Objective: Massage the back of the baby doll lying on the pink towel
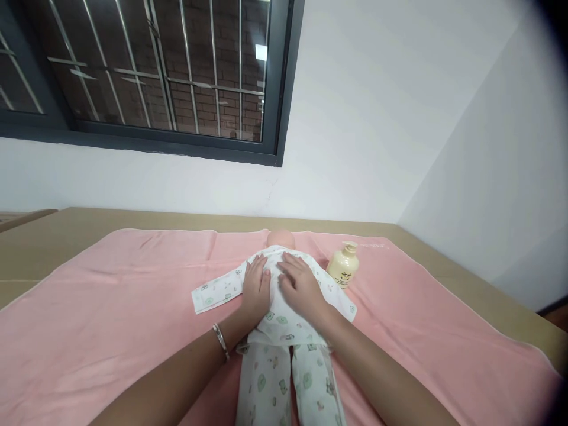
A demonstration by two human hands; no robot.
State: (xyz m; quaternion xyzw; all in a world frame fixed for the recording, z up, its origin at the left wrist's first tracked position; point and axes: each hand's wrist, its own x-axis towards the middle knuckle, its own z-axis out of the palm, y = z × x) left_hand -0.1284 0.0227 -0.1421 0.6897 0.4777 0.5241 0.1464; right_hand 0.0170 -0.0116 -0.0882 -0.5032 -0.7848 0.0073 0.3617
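A baby doll lies on a pink blanket, dressed in a white printed top (281, 316) and matching trousers (265, 378). Only the rounded, bald head (281, 239) shows beyond the collar; the doll's hands and feet are not visible. My left hand (256, 290) rests flat on the left side of the top's chest, with a silver bracelet (220, 341) at the wrist. On the right side of the chest lies my right hand (303, 285), fingers stretched out and slightly apart. Neither hand grips anything.
A cream pump bottle (343, 264) stands on the pink blanket (146, 319), just right of the doll's shoulder. The blanket covers a tan surface (102, 218) that meets a white wall (355, 136). A dark-framed, barred window (277, 89) is above at left.
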